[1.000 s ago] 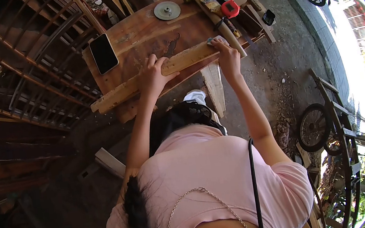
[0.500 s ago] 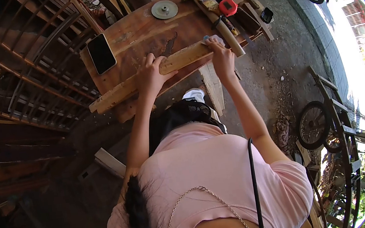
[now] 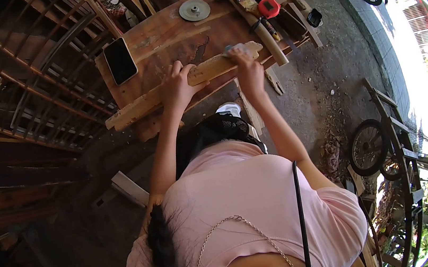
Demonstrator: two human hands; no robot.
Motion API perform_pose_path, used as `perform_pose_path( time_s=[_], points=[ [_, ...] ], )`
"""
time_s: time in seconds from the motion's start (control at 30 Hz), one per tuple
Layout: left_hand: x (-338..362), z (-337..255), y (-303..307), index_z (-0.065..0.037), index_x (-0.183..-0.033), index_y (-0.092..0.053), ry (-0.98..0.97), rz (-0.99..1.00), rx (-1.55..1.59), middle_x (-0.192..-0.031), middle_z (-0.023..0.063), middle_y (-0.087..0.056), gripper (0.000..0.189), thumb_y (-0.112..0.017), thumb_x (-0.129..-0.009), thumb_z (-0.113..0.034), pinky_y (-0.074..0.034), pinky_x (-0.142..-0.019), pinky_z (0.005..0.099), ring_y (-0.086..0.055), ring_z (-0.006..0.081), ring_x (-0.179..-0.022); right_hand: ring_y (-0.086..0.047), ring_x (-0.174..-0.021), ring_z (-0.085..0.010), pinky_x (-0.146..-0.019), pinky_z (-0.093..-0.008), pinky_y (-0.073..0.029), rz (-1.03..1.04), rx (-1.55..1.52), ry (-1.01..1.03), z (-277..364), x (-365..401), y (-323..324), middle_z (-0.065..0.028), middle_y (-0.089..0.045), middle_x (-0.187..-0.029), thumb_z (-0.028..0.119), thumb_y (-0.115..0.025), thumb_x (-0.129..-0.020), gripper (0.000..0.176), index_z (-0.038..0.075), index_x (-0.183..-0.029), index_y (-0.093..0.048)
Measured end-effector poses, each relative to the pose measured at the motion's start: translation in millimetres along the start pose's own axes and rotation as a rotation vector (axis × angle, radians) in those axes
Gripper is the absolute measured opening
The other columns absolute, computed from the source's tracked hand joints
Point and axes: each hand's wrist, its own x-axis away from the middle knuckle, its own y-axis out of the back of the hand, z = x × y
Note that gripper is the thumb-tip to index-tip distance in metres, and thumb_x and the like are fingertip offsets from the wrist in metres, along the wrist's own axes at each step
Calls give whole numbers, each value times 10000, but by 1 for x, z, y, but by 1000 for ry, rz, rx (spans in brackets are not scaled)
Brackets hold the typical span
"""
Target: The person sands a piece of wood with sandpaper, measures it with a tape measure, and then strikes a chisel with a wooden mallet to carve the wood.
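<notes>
A long pale piece of wood (image 3: 138, 106) lies slantwise along the near edge of the wooden table (image 3: 155, 50). My left hand (image 3: 178, 88) grips the wood near its middle, thumb on the near side and fingers over the top. Farther right, my right hand (image 3: 248, 70) is closed on a small pale bluish thing (image 3: 232, 49), pressed against the top of the wood. That thing is mostly hidden by the fingers, and I cannot make out what it is.
A phone (image 3: 120, 61) lies at the table's left, a round metal disc (image 3: 194, 10) at the back. To the right are a red tape measure (image 3: 269, 7), a cardboard-coloured tube (image 3: 271, 43) and wood strips. A wheel (image 3: 368, 147) stands beside a ladder-like frame (image 3: 398, 122).
My right hand has moved left along the wood with the bluish thing, uncovering the wood's right end. My left hand keeps its place on the wood.
</notes>
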Motion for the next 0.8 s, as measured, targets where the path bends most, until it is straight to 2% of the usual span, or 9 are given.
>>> perform_pose_path(
  time_s=[0.1,0.17,0.23,0.37,0.43,0.5,0.6,0.67,0.8],
  points=[
    [1,8,-6,-96,-1096,-629,-14,25,9,-988,49,-544,522,-773,-680,-377,-490,-835,391,-561,250,-968,-548,-1199,-233,-995,-375,-466,49,-162,256,56,25,-31,-100,-615,-1227,14,-589,-765,388,93,-1142,-633],
    [1,2,-1,-84,-1164,-602,-29,32,8,-1018,53,-554,560,-763,-693,-340,-483,-852,387,-561,259,-987,-548,-1193,-252,-1028,-382,-435,60,-219,238,70,23,-21,-123,-617,-1212,41,-596,-784,367,70,-1148,-633],
    [3,-8,4,-68,-1313,-500,-146,-167,23,-1230,72,-553,661,-727,-723,-259,-451,-953,389,-535,281,-1132,-561,-1165,-277,-1019,-385,-443,169,-419,171,66,16,-8,-165,-622,-1182,29,-585,-820,267,32,-1074,-669],
    [10,-11,-9,-84,-1388,-432,-268,-34,80,-1397,73,-477,664,-674,-787,-229,-385,-1056,409,-467,260,-1268,-629,-1041,-344,-1001,-393,-447,222,-735,155,43,15,7,-193,-661,-1080,28,-577,-822,181,-36,-967,-665],
    [11,-11,-14,-95,-1390,-437,-320,30,-1,-1431,57,-451,574,-608,-858,-229,-327,-1108,426,-430,216,-1316,-628,-1022,-339,-964,-421,-462,121,-689,228,27,11,5,-182,-668,-1045,24,-592,-798,167,-30,-938,-664],
    [14,-9,-10,-106,-1397,-435,-361,44,-158,-1413,44,-476,529,-553,-909,-274,-322,-1105,433,-443,193,-1307,-634,-994,-327,-923,-439,-475,-81,-538,143,24,2,9,-169,-672,-995,12,-578,-798,120,-24,-878,-660],
    [23,-11,0,-113,-1396,-440,-296,28,-172,-1429,54,-457,525,-552,-916,-292,-318,-1105,438,-434,204,-1316,-599,-1060,-298,-959,-436,-428,-68,-389,204,12,-11,-7,-131,-662,-1018,83,-595,-827,137,24,-936,-656],
    [42,11,17,-113,-1404,-431,-146,3,-191,-1437,61,-448,525,-551,-919,-277,-317,-1097,455,-432,209,-1319,-558,-1135,-269,-1002,-417,-368,-38,-227,275,9,-13,-12,-87,-644,-1087,162,-602,-852,208,69,-1035,-632],
    [98,60,53,-120,-1440,-375,124,-31,-321,-1453,54,-429,554,-542,-928,-250,-272,-1112,486,-416,217,-1332,-544,-1154,-260,-1004,-416,-352,-14,-199,269,10,-12,-13,-83,-629,-1113,165,-579,-865,220,78,-1064,-612]
  ],
)
